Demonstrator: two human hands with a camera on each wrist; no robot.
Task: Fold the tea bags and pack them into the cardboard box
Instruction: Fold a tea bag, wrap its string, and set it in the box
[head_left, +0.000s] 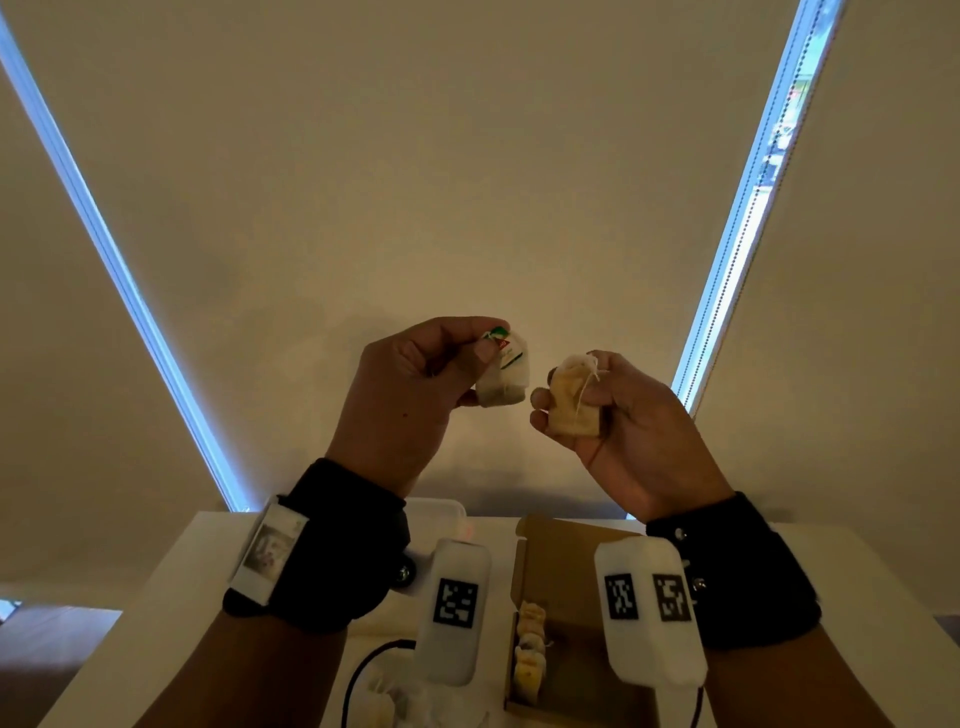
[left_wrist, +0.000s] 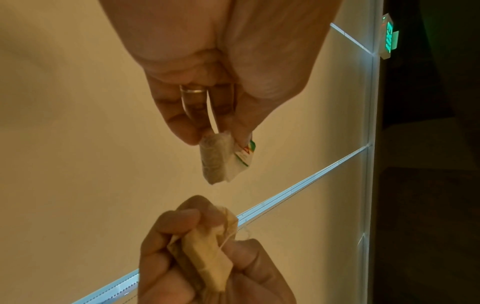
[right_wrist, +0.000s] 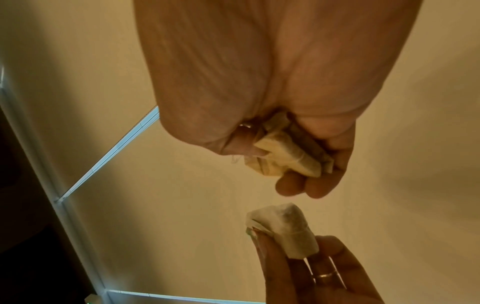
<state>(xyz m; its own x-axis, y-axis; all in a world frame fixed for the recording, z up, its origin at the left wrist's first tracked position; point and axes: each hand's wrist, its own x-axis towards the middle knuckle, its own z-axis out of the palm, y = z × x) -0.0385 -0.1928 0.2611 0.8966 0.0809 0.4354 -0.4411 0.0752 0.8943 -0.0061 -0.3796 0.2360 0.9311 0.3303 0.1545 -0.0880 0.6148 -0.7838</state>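
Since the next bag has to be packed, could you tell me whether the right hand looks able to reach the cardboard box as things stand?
Probably yes: the right hand is raised above the open cardboard box, nothing lies between them, and it already grips a folded tea bag.

- The tea bag (head_left: 503, 382) above the cardboard box (head_left: 566, 639) is white, its tag (head_left: 503, 343) green, red and white.
- The other tea bag (head_left: 574, 397) is yellowish.
- The box is brown.
- Wrist bands (head_left: 337, 545) beside it are black, with black-and-white square markers (head_left: 456, 601).
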